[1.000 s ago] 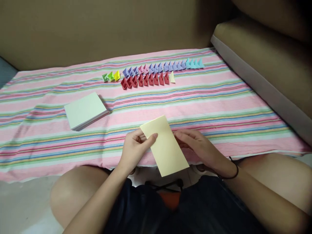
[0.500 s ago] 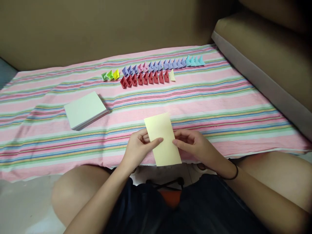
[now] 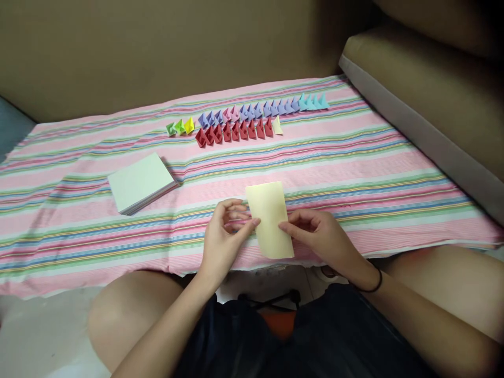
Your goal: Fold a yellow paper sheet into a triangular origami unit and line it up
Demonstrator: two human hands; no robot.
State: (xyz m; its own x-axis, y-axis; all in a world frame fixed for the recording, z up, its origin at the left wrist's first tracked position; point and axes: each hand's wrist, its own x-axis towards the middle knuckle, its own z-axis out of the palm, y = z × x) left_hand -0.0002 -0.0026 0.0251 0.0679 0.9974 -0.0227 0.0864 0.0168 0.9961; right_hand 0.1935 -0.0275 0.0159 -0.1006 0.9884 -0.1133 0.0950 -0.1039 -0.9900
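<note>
"Left hand (image 3: pixel 226 231) and right hand (image 3: pixel 323 233): how placed?"

"Pale-yellow paper (image 3: pixel 270 218) is held at opposite side edges, over the striped cloth (image 3: pixel 334 170) near its front border."

"Expected handling?"

"Probably light, flexible, easily creased; best gripped lightly along the edges."

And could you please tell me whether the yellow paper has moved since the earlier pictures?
Yes, upward in the view: the yellow paper first reached well below the striped cloth's front edge; now its lower end appears just above that edge.
</note>
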